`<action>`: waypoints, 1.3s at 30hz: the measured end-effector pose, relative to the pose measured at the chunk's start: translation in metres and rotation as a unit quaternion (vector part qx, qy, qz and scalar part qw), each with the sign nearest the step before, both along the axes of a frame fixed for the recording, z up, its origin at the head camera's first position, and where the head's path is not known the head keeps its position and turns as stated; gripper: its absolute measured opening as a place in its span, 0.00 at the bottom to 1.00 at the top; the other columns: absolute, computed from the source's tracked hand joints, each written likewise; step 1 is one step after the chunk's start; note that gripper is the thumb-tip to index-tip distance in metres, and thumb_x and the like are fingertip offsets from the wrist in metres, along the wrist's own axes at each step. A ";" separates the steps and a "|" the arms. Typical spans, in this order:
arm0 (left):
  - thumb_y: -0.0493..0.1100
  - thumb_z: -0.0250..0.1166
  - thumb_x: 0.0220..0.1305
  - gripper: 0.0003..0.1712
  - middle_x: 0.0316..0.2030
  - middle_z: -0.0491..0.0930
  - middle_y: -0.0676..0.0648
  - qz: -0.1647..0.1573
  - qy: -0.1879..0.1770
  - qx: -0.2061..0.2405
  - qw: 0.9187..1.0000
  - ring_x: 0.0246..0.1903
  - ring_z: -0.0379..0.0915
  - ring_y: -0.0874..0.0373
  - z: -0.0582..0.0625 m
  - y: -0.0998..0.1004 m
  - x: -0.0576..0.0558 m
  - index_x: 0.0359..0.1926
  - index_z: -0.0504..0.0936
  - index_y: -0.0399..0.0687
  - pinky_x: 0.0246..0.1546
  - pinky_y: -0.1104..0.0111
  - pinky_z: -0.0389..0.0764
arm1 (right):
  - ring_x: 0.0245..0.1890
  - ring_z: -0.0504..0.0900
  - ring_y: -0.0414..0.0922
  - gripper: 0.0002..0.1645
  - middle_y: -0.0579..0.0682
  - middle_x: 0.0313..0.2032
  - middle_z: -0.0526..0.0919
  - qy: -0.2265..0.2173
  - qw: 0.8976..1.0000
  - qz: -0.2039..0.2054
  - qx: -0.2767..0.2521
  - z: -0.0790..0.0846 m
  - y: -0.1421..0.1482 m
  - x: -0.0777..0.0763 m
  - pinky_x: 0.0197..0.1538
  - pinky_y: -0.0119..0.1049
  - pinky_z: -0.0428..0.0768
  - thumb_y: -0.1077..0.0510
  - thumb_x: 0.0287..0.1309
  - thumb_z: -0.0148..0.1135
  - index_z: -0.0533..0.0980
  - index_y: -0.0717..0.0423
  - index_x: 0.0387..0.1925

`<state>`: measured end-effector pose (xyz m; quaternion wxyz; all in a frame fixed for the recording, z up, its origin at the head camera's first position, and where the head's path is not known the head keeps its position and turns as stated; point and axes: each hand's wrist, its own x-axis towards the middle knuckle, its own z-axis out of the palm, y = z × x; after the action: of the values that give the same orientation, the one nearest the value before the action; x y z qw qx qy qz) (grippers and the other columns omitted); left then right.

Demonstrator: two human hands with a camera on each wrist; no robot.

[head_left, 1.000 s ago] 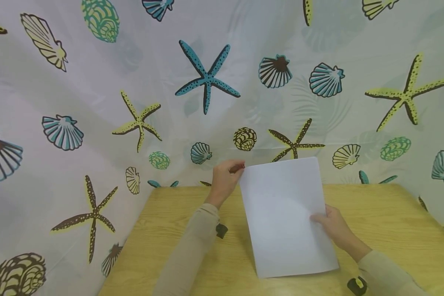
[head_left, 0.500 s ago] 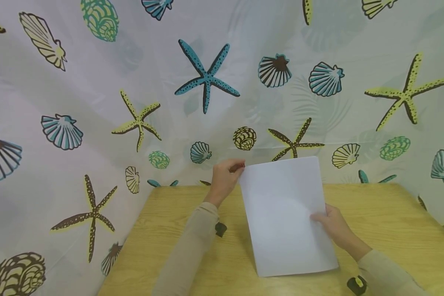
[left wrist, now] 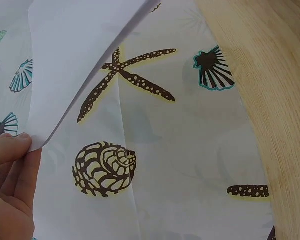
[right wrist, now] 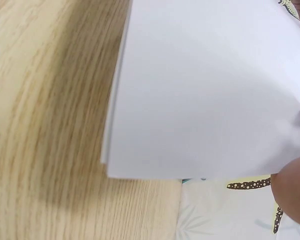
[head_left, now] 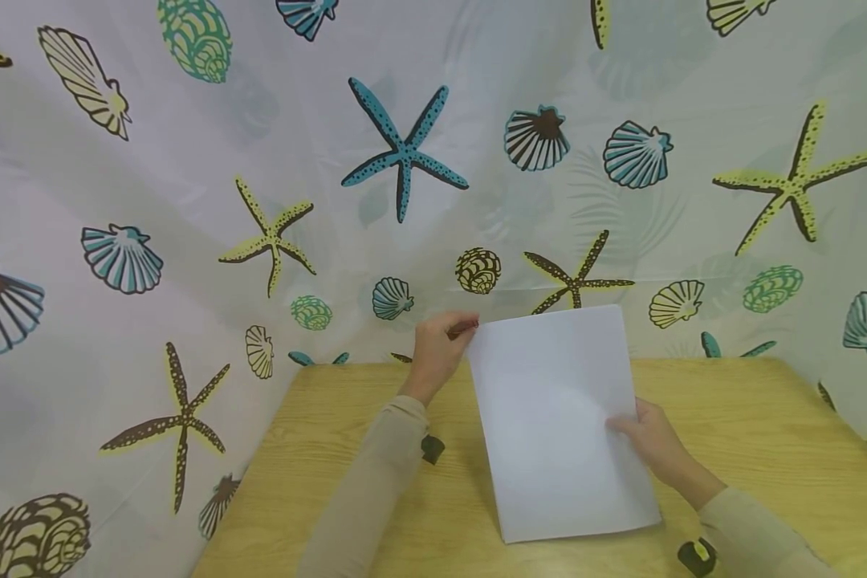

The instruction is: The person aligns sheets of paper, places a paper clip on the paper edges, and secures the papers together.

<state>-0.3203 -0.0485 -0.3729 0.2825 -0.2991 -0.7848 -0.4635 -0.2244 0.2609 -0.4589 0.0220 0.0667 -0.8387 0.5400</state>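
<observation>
White paper sheets (head_left: pixel 559 433) are held up at a slant over the table, their blank face towards the head camera. My left hand (head_left: pixel 437 353) pinches the upper left corner between thumb and fingers. On the right edge, my right hand (head_left: pixel 657 449) grips the paper with its thumb across the front and its fingers hidden behind. In the left wrist view, the thumb and fingertips of the left hand (left wrist: pixel 15 175) meet at the paper's corner. Two edges lie slightly offset in the right wrist view, so the paper (right wrist: pixel 200 100) has more than one layer.
A light wooden table (head_left: pixel 773 441) lies beneath the paper. Behind and beside it hangs a white cloth (head_left: pixel 376 249) printed with starfish and shells. Small black pieces, one a dark block (head_left: pixel 432 449), show by each forearm.
</observation>
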 end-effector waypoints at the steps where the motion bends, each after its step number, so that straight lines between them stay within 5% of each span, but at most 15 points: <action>1: 0.29 0.66 0.56 0.10 0.37 0.85 0.44 0.000 0.001 0.001 1.000 0.37 0.82 0.58 0.000 0.000 0.000 0.41 0.85 0.38 0.37 0.76 0.79 | 0.60 0.65 0.66 0.28 0.72 0.59 0.67 0.000 1.000 -0.001 0.001 0.000 0.000 0.000 0.58 0.60 0.67 0.66 0.64 0.47 0.58 0.77 0.63; 39: 0.31 0.66 0.57 0.09 0.37 0.85 0.44 -0.006 -0.107 0.010 0.994 0.37 0.81 0.59 0.007 0.002 0.000 0.41 0.85 0.38 0.38 0.75 0.79 | 0.61 0.64 0.67 0.30 0.75 0.59 0.65 -0.018 1.000 -0.004 -0.019 -0.001 -0.001 0.001 0.59 0.60 0.65 0.66 0.63 0.48 0.56 0.80 0.62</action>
<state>-0.3205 -0.0466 -0.3661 0.1971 -0.2497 -0.8042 -0.5021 -0.2230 0.2600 -0.4594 0.0097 0.0532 -0.8289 0.5567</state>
